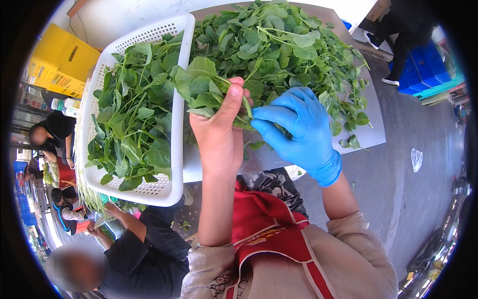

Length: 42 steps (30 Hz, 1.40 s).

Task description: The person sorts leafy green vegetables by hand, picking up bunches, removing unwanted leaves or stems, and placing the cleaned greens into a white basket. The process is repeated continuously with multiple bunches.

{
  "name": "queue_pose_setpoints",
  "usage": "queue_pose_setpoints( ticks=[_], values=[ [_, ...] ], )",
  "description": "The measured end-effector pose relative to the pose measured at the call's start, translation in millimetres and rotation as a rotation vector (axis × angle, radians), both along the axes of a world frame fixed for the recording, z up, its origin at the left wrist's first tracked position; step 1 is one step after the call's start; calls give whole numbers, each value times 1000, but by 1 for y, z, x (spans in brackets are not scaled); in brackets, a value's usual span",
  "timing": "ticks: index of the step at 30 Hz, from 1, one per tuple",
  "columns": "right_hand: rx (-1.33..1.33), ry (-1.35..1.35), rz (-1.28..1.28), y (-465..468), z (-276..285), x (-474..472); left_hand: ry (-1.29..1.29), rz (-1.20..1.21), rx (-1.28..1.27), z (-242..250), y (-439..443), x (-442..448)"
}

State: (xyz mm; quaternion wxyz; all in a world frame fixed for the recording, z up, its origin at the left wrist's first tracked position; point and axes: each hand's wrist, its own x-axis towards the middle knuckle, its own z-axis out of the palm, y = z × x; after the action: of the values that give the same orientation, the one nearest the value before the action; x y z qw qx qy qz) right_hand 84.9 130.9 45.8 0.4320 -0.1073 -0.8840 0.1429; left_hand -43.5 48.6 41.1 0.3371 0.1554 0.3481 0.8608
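Note:
My bare left hand (pixel 224 123) grips a small bunch of leafy green stems (pixel 201 84), its thumb pressed along them and the leaves fanning out to the left. Wearing a blue disposable glove, my right hand (pixel 298 130) pinches the cut end of one stem between thumb and forefinger. Behind both hands, a large heap of loose leafy greens (pixel 261 41) covers much of the metal table (pixel 364 108). To the left of my hands stands a white perforated plastic basket (pixel 178 157), holding more of the same greens (pixel 130 119).
A yellow carton (pixel 61 59) and white plastic bottles (pixel 70 106) stand beyond the basket. A seated co-worker (pixel 138 254) handles long pale-stemmed vegetables at lower left. Blue plastic crates (pixel 422 69) and another person's legs (pixel 396 48) are at upper right. A clear plastic cup (pixel 416 160) lies on the floor.

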Motion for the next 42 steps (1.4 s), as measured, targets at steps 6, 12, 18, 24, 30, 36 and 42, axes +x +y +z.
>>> queue_pose_setpoints(
  ticks=[6, 12, 18, 24, 30, 36, 42],
  values=[
    [-73, -31, 67, -14, -8, 8, -7, 29, -5, -6, -4, -13],
    [-93, -252, -224, 3, 1, 30, 63, -214, 15, -13, -23, -7],
    [-558, 1, 113, 2, 6, 20, 330, -371, -83, -15, -31, -1],
    [-1009, 265, 109, -10, -10, 12, 349, -396, -142, -12, -34, -1],
    [-1329, 397, 22, -10, -9, 14, 284, -298, -125, -14, -28, 0],
    [-1271, 334, 42, -7, -14, 19, 237, -283, -117, -9, -22, 0],
    [-1144, 436, 86, -17, -12, 17, 196, -261, -257, -12, -26, 1]
  ],
)
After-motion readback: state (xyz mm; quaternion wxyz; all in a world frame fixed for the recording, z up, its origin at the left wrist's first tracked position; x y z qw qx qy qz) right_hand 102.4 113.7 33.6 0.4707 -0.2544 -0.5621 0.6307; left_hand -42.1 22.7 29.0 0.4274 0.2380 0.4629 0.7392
